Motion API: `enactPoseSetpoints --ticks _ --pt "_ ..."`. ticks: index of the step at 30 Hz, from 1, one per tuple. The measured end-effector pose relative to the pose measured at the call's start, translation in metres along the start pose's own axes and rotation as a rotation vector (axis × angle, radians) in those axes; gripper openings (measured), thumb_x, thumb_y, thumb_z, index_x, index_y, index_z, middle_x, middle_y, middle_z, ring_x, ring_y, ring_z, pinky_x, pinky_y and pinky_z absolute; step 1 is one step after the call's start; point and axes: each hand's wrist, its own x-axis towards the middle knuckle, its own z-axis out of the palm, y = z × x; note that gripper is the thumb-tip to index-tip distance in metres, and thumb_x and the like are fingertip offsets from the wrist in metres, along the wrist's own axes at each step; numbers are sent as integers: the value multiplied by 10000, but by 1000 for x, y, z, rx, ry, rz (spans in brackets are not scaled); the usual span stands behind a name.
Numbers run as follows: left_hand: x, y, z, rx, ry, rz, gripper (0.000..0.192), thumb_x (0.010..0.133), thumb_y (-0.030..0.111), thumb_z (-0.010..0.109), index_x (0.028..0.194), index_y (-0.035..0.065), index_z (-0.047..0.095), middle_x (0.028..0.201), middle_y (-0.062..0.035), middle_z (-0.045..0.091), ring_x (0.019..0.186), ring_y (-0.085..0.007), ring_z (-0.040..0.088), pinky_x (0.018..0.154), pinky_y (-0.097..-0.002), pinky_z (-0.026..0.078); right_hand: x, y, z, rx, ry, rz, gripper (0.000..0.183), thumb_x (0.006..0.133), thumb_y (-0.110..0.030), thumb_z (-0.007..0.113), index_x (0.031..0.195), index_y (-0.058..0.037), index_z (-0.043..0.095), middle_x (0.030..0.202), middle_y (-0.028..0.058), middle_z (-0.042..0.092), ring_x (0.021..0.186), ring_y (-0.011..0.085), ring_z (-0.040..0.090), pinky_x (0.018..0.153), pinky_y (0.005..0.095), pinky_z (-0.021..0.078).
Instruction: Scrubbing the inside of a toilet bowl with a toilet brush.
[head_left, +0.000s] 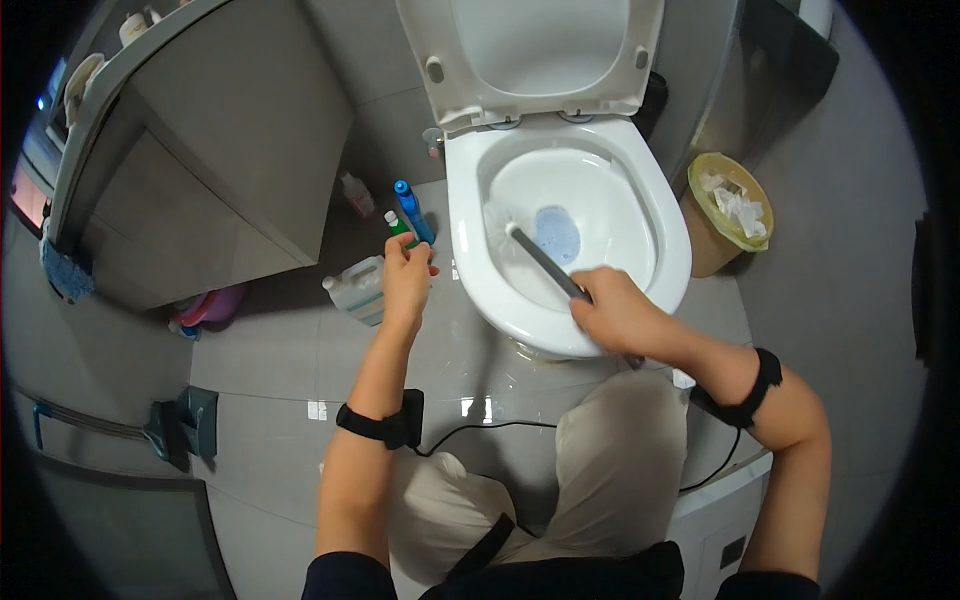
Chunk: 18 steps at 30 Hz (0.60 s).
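Observation:
My right hand (616, 311) grips the grey handle of a toilet brush (547, 262). The brush's white bristles (501, 223) press against the left inner wall of the white toilet bowl (476, 277), and look blurred. Bluish, bubbly water (557, 235) lies at the bottom. To the left of the bowl is my left hand (407, 281), fingers loosely curled. It overlaps a green bottle with a white cap (393, 220), so whether they touch is unclear. A blue bottle (411, 206) and a pale plastic jug (357, 291) stand close by on the floor.
The toilet seat and lid (540, 52) are raised. On the right stands a lined waste bin (720, 217) with crumpled tissue. A grey cabinet (225, 165) is at the left, with pink basins (217, 307) beneath. A black cable (487, 426) runs across my legs.

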Motion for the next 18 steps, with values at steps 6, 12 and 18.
enactPoseSetpoints --ticks 6,12,18 --pt "-1 -5 24 33 -50 -28 355 820 183 480 1129 24 412 877 -36 527 644 -81 482 530 -226 372 58 0 11 -207 156 -88 189 727 -27 449 775 130 543 729 318 554 690 398 586 619 423 474" --pt "22 -36 26 240 47 76 336 839 224 470 1119 41 435 881 -35 523 695 -91 483 569 -250 379 -18 1 2 -364 27 -153 122 701 37 464 780 119 508 707 302 551 680 419 580 614 453 476" --pt "35 -55 34 227 -93 -74 356 908 302 350 1087 30 493 941 -72 542 768 -122 499 646 -280 401 36 6 1 -337 90 -180 122 696 26 483 768 112 529 700 296 561 685 408 589 598 435 476"
